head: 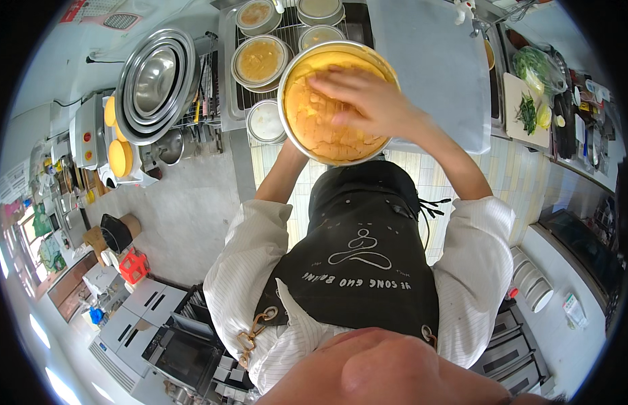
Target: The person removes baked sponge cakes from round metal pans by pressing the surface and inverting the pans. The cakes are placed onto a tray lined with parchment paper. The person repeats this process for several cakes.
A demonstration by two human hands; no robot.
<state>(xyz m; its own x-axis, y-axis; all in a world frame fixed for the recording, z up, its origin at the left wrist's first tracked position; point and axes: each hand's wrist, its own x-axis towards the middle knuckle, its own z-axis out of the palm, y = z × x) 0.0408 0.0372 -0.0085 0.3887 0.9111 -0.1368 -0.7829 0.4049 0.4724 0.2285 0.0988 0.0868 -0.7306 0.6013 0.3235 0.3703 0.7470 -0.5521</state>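
A round golden sponge cake [319, 134] with a cracked top sits inside a metal cake tin [292, 144], raised and tilted towards me. My right hand [362, 101], slightly blurred, lies over the cake's surface with its fingers spread; whether it touches the cake is not plain. Behind the tin, my left hand is hidden; only its forearm shows, reaching under the rim. Beyond the tin, several smaller filled tins [259, 59] stand on a wire rack, and a pale-topped one [266, 121] stands at the near edge.
Nested steel bowls [192, 76] stand at the left, near yellow cake rounds [120, 158]. A pale sheet-covered worktop [435, 76] lies to the right of the rack. Farther right are a cutting board [514, 101] with chopped greens and a bagged leafy vegetable [536, 66].
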